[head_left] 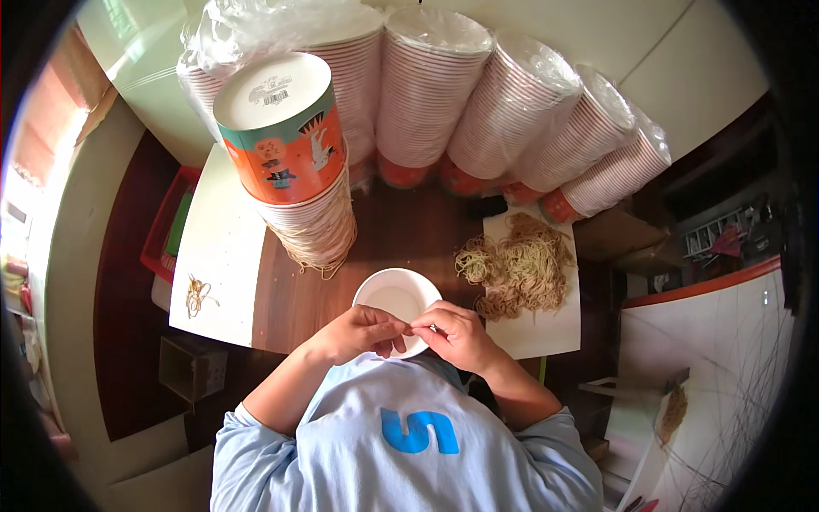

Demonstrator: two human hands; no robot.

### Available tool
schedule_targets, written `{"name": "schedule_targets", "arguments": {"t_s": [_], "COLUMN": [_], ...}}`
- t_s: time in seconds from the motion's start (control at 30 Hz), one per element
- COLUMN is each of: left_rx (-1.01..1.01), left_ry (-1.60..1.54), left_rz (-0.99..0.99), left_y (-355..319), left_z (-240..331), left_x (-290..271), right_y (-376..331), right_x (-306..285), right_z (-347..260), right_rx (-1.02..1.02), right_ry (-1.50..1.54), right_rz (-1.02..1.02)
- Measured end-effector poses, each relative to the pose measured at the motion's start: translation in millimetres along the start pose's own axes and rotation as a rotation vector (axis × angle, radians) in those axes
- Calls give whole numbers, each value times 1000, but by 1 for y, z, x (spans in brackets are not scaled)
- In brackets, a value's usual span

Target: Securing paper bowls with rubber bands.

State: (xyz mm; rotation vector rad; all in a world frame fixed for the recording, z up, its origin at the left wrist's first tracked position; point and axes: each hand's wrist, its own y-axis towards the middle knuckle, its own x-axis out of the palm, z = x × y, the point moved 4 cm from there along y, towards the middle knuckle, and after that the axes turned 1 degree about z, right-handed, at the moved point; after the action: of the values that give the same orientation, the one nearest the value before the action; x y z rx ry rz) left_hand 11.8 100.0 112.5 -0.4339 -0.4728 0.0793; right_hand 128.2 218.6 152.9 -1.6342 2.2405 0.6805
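A white paper bucket (395, 290) stands mouth up at the table's near edge, against my shirt. Over its near rim my left hand (365, 331) and my right hand (454, 331) meet, fingertips pinched together. Something small and shiny shows by my right fingers; what either pinch holds is too small to make out. Ahead and to the left rises a stack of upturned buckets, topped by a printed orange and green bucket (286, 158). Thin tan cords (320, 235) loop around the stack's lower part. To my right lies a tangled pile of tan cords (529, 264).
Tall plastic-wrapped stacks of paper buckets (431, 90) line the table's far side. A small bunch of cord (198, 296) lies on the table's white left part. Left of the table are a red basket (162, 226) and, lower, an open cardboard box (193, 367).
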Motion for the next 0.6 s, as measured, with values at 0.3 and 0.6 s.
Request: {"name": "schedule_targets", "arguments": {"t_s": [0.3, 0.6], "left_rx": [-16, 70], "left_ry": [35, 142], "left_rz": [54, 202], "left_y": [2, 2], "left_z": [-5, -14], "left_x": [1, -1], "right_y": [-1, -7], "right_x": [1, 12], "right_z": [-7, -3], "right_rx": [-78, -78], "right_ry": [-117, -119], "right_rz": [116, 129]}}
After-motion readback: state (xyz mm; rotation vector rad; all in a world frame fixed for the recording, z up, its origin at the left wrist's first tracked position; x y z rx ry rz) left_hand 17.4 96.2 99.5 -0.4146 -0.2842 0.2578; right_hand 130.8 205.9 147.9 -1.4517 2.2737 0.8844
